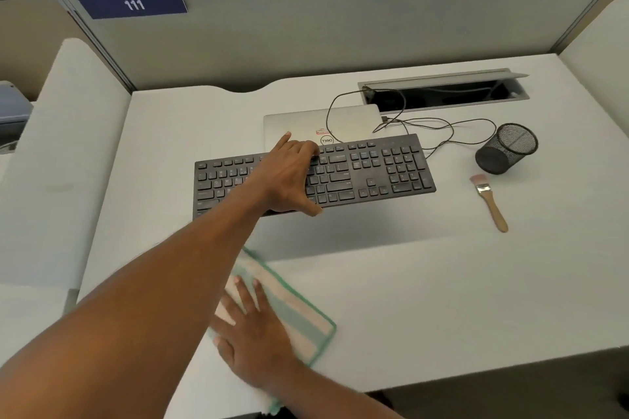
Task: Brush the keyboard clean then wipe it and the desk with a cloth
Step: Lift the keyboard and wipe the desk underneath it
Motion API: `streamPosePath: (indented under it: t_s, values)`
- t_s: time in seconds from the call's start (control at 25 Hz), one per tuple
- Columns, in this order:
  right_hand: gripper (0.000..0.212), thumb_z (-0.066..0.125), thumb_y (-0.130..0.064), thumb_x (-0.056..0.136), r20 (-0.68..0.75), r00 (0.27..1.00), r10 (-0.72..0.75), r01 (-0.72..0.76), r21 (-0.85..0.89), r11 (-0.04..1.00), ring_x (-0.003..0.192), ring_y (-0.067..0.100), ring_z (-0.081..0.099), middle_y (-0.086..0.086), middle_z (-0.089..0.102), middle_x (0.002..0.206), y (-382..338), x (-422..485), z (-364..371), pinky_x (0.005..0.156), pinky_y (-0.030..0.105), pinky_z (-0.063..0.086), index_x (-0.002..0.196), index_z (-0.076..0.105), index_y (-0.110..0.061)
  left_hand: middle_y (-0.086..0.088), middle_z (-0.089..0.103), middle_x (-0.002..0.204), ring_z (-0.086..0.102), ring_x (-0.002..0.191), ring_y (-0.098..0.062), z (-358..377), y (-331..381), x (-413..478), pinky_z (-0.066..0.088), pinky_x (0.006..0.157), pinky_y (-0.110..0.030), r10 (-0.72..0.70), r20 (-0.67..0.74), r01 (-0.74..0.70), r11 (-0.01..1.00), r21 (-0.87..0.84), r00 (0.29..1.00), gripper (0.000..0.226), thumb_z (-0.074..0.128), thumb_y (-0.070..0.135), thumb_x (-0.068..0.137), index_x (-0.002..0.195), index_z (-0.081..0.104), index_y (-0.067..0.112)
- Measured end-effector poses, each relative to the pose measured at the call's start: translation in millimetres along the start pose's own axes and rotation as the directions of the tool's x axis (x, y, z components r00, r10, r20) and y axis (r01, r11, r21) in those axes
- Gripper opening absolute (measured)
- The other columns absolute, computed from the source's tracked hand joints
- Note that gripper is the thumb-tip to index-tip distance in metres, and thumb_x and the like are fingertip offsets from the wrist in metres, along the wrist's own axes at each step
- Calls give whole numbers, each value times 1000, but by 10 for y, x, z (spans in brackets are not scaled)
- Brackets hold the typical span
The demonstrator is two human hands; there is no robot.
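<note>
Worktop (442,299): plain white. Keyboard (374,173): black, with pale grey legends on the keys. Cloth (299,313): cream, with broad mint-green stripes and a green stitched border. Brush (490,201): light tan wooden handle, silver metal band, pinkish bristles. Pen cup (507,148): black wire mesh. Laptop (299,122): silver lid, dark round logo, red-outlined sticker beside it. Cable (442,127): black. Partition (340,34): flat grey. Sign (132,3): dark blue, white numerals 111.

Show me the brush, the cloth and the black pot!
brush (492,206), head view, on its wooden handle.
cloth (299,313), head view, on its green stripe.
black pot (507,150), head view, on its mesh wall.
</note>
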State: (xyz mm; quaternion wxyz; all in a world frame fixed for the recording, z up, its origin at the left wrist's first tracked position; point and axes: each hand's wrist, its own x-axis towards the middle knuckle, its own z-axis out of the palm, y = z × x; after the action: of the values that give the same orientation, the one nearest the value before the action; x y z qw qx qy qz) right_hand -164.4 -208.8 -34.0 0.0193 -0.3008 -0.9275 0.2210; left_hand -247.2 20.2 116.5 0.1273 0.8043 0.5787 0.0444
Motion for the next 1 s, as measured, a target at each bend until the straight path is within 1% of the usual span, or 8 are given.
streamPosePath:
  t_s: [0.12,0.2,0.28,0.4,0.56,0.8,0.92,1.0]
  values:
    - [63,39,-40,104,24,996,-81,82,-50,995,157,31,-10,-2,-2,171,194,-493,-29,124,60,5,160,12,-40,-10,59,136,51,131,-29,44,61,51,3,132,-42,-2,2,2,1000,-8,1000,113,86,74,60,142,41,9]
    - [64,36,-41,105,7,999,-36,36,-73,997,157,29,-10,-4,-4,171,446,-832,-159,124,57,2,161,6,-41,-11,59,137,51,132,-29,56,91,97,2,132,-42,3,1,-3,1000,-12,1000,113,86,73,61,142,41,9]
    - [64,36,-42,106,-52,992,118,-122,-86,989,158,27,-7,-7,-5,171,770,-1201,-314,123,55,5,161,4,-43,-12,59,138,51,134,-30,63,113,141,1,132,-42,8,3,-7,1000,-14,1000,114,87,74,61,142,40,9]
    - [63,39,-42,106,-138,909,394,-408,-94,908,158,26,-4,-9,-2,171,1343,-1786,-565,123,56,16,160,8,-44,-13,58,139,51,134,-31,70,115,190,1,132,-43,7,0,-7,1000,-21,1000,114,87,75,61,142,40,10]
    - [61,39,-39,104,-195,801,566,-589,-95,802,158,26,-1,-6,2,171,1999,-2330,-852,122,59,20,161,15,-38,-13,58,138,51,133,-31,64,106,223,1,131,-43,4,-11,-4,1000,-23,1000,114,87,75,61,141,40,9]
    - [60,18,-46,105,-264,603,753,-790,-63,610,158,27,-4,-3,-1,171,2592,-2042,-1021,124,59,11,162,4,-35,-13,59,135,52,130,-31,38,42,253,3,132,-44,-6,-29,5,1000,-27,1000,111,87,74,60,139,42,10]
    - [61,15,-47,104,-262,593,761,-797,-56,601,158,30,-4,2,-1,171,2703,-1524,-1061,123,60,10,162,3,-35,-12,60,134,52,130,-31,51,24,247,3,132,-44,-12,-26,11,999,-32,1000,110,88,73,61,139,42,11]
    - [61,20,-46,104,-250,642,725,-759,-66,648,157,32,-1,4,-1,171,2585,-1113,-1056,122,61,13,162,6,-36,-11,60,134,52,130,-30,82,32,232,2,131,-43,-16,-14,15,1000,-26,1000,110,88,73,60,139,42,11]
